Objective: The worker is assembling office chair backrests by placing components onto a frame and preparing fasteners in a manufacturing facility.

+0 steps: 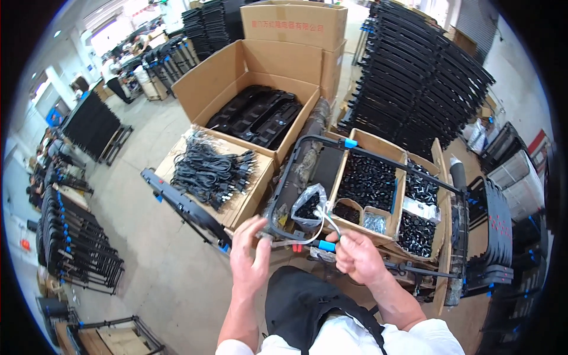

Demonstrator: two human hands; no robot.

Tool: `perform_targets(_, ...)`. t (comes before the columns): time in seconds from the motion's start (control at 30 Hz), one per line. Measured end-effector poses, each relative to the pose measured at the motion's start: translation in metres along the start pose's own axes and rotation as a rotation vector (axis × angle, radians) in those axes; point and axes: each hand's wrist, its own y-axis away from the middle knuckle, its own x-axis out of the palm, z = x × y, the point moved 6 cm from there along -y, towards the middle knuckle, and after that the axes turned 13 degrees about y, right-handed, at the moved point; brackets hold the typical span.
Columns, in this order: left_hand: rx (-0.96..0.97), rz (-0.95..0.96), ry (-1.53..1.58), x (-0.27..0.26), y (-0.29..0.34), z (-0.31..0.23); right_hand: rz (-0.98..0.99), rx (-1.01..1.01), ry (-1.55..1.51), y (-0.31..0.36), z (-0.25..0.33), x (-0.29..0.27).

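My right hand point(358, 258) is closed in a pinch around a thin, pale wire point(332, 222) with a bit of green on it. The wire loops up over a clear plastic bag point(309, 204) of small black parts, and a pale grey stretch runs back towards the left. My left hand point(249, 253) is raised at that side, thumb apart from its stretched fingers. Whether it touches the strand behind it, I cannot tell. Just in front of my hands lies a black tubular frame point(378, 155) with blue wraps, resting across the workbench.
Wooden bins point(365, 180) of small black parts stand right of the bag. A pile of black cables point(210, 168) lies on a carton at left. Behind it, an open cardboard box point(283, 59) holds black moulded parts. Black frames point(414, 77) are stacked at far right.
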Motion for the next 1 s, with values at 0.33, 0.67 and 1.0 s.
perform_targets(0.33, -0.774, 0.114, 0.73, 0.096, 0.09, 0.021, 0.136, -0.063, 0.587, 0.027, -0.068, -0.008)
perform_targets(0.67, -0.469, 0.041, -0.411, 0.078, 0.114, 0.014, -0.026, 0.002, 0.598, 0.012, -0.132, -0.018)
perform_targets(1.0, -0.805, 0.098, 0.225, 0.082, 0.126, 0.137, 0.076, 0.431, 0.437, -0.034, -0.197, -0.026)
